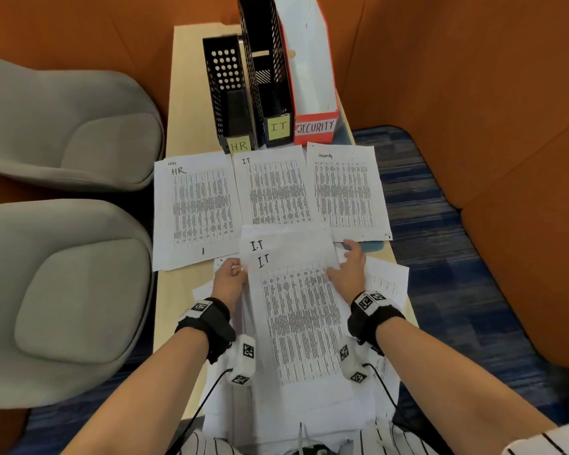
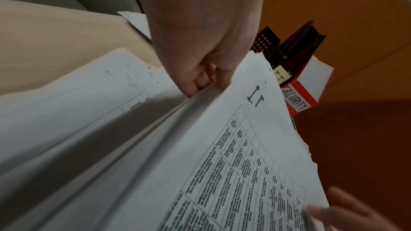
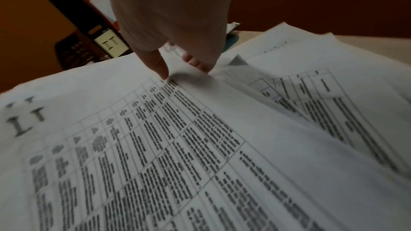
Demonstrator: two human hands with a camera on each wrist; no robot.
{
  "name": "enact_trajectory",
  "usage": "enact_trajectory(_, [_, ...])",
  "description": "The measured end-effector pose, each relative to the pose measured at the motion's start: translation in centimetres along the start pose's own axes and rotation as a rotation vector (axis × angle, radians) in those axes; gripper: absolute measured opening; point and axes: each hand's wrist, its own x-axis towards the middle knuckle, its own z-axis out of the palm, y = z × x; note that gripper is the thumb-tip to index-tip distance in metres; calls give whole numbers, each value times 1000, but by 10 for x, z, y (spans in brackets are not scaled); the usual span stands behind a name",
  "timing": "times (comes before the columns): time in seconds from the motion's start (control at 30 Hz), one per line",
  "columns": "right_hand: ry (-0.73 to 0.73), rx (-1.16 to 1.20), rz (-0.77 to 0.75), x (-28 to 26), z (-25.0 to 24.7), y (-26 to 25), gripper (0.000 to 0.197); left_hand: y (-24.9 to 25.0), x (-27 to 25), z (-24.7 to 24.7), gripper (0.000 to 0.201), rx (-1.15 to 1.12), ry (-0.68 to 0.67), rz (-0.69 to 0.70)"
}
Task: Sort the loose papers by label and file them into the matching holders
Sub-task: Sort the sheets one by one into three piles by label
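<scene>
White sheets cover most of the pale wood surface point(image 1: 184, 93) in front of you. Your left hand point(image 1: 229, 280) grips the left edge of a stack of papers point(image 1: 296, 310) lifted off the surface, its fingers point(image 2: 200, 80) curled under the pile and the thumb over the top sheet. Your right hand point(image 1: 349, 270) lies on the stack's right side; the thumb point(image 3: 159, 66) presses down on the top sheet while the other fingers tuck under its edge, so they are clamped on that sheet. The top sheet reads "I.T", and a second "I.T" heading shows on the sheet beneath, just beyond it.

Past the stack, three sorted sheets lie flat side by side: an HR sheet point(image 1: 197, 205) on the left, an IT sheet point(image 1: 276, 188) in the middle, a Security sheet point(image 1: 345, 192) on the right. Behind each stands its holder: a low black mesh HR holder point(image 1: 227, 93), a taller black IT holder point(image 1: 270, 67) and a red Security holder point(image 1: 314, 126), touching one another in a row. The Security holder has white paper inside.

More loose sheets point(image 1: 385, 280) lie under and to the right of the stack. Two grey chairs point(image 1: 63, 126) stand to your left, with orange walls point(image 1: 473, 77) around.
</scene>
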Motion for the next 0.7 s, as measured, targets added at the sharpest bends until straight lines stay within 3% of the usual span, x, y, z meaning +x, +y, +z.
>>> enact_trajectory(0.1, [-97,-405,-359,3,2,-8,85,13,-9,4,22,66,-87,50])
enact_trajectory(0.2, [-241,-802,-613,6,6,-26,81,14,-8,8,26,107,-178,54])
enact_trajectory(0.33, [-270,-853,-658,14,10,-41,65,12,-5,10,20,129,-210,79])
enact_trajectory(0.5, [-298,-929,-704,18,9,-49,84,30,-19,14,33,32,-265,67])
enact_trajectory(0.7, [-272,-968,-900,25,0,-57,18,27,-6,6,24,-70,-208,-46])
